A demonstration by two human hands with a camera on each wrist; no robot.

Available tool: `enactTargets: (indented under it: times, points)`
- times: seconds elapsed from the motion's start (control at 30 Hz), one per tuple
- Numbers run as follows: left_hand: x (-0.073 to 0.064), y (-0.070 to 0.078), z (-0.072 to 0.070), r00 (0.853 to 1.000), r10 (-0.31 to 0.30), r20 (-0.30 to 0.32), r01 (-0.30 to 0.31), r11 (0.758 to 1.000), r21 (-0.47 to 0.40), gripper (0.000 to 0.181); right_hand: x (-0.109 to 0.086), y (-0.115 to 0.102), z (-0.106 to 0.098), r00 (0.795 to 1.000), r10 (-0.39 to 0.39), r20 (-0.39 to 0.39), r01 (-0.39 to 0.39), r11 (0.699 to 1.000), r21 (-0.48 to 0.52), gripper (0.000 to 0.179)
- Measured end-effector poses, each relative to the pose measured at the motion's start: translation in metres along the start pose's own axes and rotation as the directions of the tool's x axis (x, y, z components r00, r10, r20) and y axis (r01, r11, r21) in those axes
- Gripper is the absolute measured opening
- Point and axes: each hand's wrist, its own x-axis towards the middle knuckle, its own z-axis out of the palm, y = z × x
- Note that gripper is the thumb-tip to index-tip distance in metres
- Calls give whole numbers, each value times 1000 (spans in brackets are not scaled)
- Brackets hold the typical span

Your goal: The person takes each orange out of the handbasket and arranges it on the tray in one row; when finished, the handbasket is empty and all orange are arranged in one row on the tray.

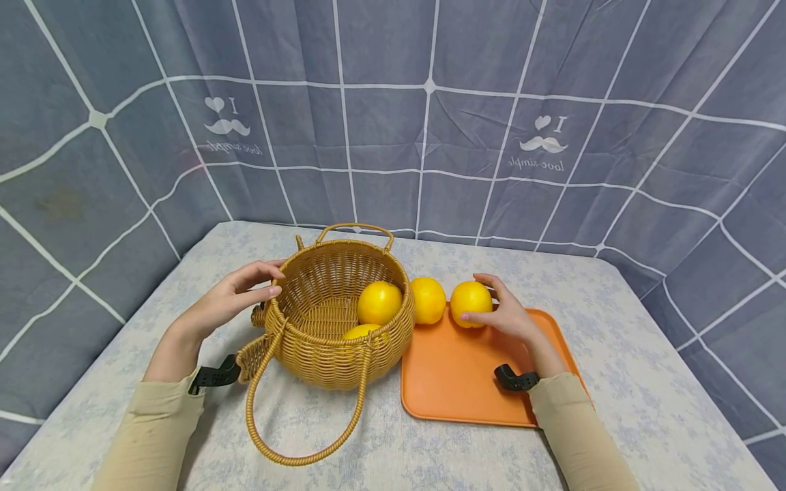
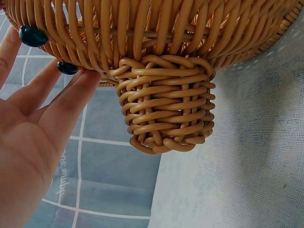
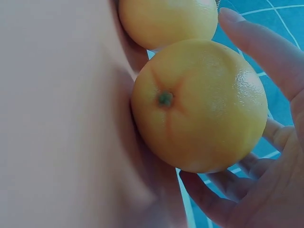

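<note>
A round wicker basket (image 1: 331,361) stands left of centre, with two yellow oranges inside: one in full view (image 1: 379,303), and a lower orange (image 1: 361,332) partly hidden by the rim. My left hand (image 1: 230,296) is at the basket's left side, its fingers nearly straight and the fingertips against the rim. In the left wrist view its palm faces the wicker. My right hand (image 1: 506,315) curls round an orange (image 1: 471,304) at the tray's back edge, thumb in front and fingers behind. Another orange (image 1: 428,300) sits between that one and the basket.
An orange tray (image 1: 460,382) lies right of the basket on a patterned tablecloth (image 1: 620,354). The basket's front handle (image 1: 301,460) hangs down toward me; its rear handle (image 1: 356,226) stands up. A woven stub (image 2: 166,104) sticks out of the basket's side. Grey checked curtains (image 1: 393,123) surround the table.
</note>
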Motion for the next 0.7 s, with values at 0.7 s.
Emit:
enactTargets:
  times: [0.7]
  points:
    - [2, -3, -1, 1000, 14, 0, -14, 1000, -7, 24, 2, -17, -22, 995, -96, 11, 95, 995, 33, 77]
